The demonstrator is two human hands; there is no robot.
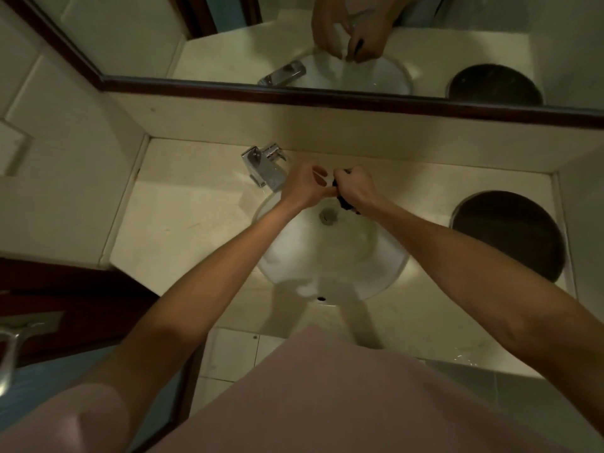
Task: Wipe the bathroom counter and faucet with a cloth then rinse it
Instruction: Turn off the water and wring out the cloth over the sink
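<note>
— So where is the cloth at this moment?

— Bunched up dark in the right hand, over the far part of the white basin, just above the drain. Only small bits of it show, under the fist and at the fingers.

— And the other hand?

— The left hand is right against the right one, fingers curled, thumb and forefinger pinched toward the same cloth. Both hands are closed around it, close together, knuckles up. How much of the cloth the left one really grips I cannot tell.

— Where does the faucet stand?

— At the far edge of the tabletop, left of the hands, its chrome spout angled toward the basin. The left hand is just beside the spout's tip. Whether water runs I cannot tell.

— Anything else on the tabletop?

— A round dark opening with a metal rim near the right edge, well apart from the basin. Some drops of water glint at the near right corner.

— And behind?

— A mirror in a dark frame runs along the far wall; it reflects both hands, the faucet and the basin. A metal door handle shows at the lower left.
</note>
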